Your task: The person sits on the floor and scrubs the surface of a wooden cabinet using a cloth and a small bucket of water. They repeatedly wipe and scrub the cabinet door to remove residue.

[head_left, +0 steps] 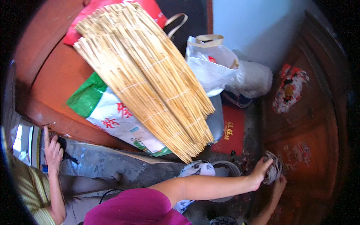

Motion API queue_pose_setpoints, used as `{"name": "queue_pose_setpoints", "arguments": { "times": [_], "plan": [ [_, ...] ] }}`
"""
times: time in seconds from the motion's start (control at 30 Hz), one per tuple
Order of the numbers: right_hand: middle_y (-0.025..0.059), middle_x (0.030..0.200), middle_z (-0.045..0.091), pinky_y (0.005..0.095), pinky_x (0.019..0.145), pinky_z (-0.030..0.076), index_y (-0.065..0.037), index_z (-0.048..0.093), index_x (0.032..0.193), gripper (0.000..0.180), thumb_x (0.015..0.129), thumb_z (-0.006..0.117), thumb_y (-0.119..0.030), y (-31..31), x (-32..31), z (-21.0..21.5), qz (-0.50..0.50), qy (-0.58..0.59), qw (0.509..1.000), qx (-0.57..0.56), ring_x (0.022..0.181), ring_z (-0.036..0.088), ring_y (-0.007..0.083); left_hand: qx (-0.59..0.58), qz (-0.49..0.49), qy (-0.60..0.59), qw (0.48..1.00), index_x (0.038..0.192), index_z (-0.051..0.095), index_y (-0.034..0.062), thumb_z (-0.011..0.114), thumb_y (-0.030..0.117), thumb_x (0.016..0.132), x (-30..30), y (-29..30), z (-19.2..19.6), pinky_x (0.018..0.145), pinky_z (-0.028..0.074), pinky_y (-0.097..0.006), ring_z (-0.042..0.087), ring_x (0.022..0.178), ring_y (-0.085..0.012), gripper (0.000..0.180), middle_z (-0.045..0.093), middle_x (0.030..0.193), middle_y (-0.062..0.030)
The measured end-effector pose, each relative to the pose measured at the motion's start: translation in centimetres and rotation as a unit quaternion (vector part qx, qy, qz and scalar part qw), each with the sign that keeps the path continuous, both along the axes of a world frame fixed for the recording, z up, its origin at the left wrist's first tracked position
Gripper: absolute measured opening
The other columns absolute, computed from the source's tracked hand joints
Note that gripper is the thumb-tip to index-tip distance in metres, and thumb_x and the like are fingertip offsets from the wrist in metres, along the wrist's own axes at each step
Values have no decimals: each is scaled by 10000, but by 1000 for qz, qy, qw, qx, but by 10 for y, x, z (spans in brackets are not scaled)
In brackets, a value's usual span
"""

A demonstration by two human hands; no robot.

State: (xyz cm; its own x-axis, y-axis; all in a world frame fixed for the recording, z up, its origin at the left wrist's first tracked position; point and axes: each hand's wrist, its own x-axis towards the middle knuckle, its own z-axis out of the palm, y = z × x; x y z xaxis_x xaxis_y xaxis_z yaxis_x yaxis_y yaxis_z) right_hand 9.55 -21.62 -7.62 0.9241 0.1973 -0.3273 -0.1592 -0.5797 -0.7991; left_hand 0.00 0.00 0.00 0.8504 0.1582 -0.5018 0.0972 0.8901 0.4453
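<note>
A: Left hand (261, 173) on the grey cloth (274, 168), thumb and fingers clamped around it, right up at the brown wooden panel (318, 146)!

B: And the right hand (279, 184)?

A: Just below the cloth, fingers bunched near one another; whether they pinch anything, I can't tell.

B: What's crowding in?

A: The left forearm cuts across the basin (236, 170), hiding part of it. Beyond lies a red mat (229, 131), then a huge bundle of pale sticks (150, 82) sprawled over a white-and-green bag (88, 95).

B: Over on the left, a co-worker's hand (54, 152), one finger extended!
</note>
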Motion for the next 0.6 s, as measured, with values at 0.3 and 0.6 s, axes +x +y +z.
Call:
{"name": "queue_pose_setpoints", "arguments": {
  "times": [0.3,0.6],
  "plan": [
    [186,1502,437,457,1125,356,-21,400,1486,569,1021,531,-322,-29,-25,-24,-47,-31,998,-25,1353,436,328,32,-60,-15,998,1423,442,94,580,488,961,6,-8,-3,1069,362,-358,502,1200,-210,622,553,1324,-79],
    [173,1388,502,395,1074,391,49,445,1403,601,869,668,-114,-2,-49,13,95,-58,993,-46,1236,496,267,38,-90,16,995,1519,330,74,524,535,964,-1,-17,-23,1139,294,-367,412,1353,-253,747,431,1494,-112]
  ]
}}
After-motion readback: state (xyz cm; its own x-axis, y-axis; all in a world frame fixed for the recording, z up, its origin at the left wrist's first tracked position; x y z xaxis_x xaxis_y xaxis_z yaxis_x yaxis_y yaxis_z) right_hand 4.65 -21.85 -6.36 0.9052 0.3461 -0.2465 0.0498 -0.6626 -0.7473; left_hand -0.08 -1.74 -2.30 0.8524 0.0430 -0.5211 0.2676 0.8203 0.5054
